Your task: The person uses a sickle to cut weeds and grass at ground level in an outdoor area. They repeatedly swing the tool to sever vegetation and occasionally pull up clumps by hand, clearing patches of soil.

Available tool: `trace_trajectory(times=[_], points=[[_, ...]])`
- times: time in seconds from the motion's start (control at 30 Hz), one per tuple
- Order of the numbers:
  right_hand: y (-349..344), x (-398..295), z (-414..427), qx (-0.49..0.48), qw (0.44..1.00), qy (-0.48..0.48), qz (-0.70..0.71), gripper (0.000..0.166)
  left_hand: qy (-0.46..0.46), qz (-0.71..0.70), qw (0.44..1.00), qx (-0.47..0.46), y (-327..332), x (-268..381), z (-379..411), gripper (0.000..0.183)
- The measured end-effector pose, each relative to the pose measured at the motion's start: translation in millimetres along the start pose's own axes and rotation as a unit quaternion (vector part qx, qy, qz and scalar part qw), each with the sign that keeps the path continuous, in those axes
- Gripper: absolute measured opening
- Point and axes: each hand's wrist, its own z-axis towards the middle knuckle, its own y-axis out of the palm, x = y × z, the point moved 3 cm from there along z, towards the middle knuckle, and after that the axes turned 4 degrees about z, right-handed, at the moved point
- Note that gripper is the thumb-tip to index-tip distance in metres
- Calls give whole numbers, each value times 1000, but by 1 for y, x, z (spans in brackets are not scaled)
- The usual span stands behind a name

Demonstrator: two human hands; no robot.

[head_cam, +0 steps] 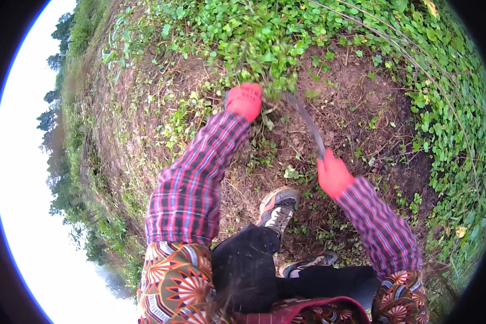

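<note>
My left hand [245, 101], in a red work glove bearing dark print, is closed in a fist on a bunch of leafy green vines [263, 60]. Leaves spread above the fist, and a few stems trail below it on its right side. The glove hides where the fingers close. My right hand [334, 173], also red-gloved, grips a sickle [308, 121] with a long, slightly curved metal blade. That blade slants up and left, its far end blurred among the leaves just right of my left hand. The sickle's handle is hidden inside the fist.
Brown soil [352, 93] with cut stems and scattered leaves lies below the hands. Dense leafy growth [457, 141] borders it on the right and at the top. Long dry stalks [433, 73] arch over the right side. My shoes [279, 210] stand on the soil.
</note>
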Motion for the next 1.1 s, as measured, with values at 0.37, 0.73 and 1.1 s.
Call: trace_trajectory(times=[0.37,0.73,1.1], points=[[-42,-20,32,134,949,34,283,25,27,-52,998,-34,44,-32,-107,35],[-29,-47,93,30,996,43,68,31,144,263,924,236,-46,6,-2,74],[14,-34,23,53,993,61,90,27,111,178,974,80,-63,23,92,45]])
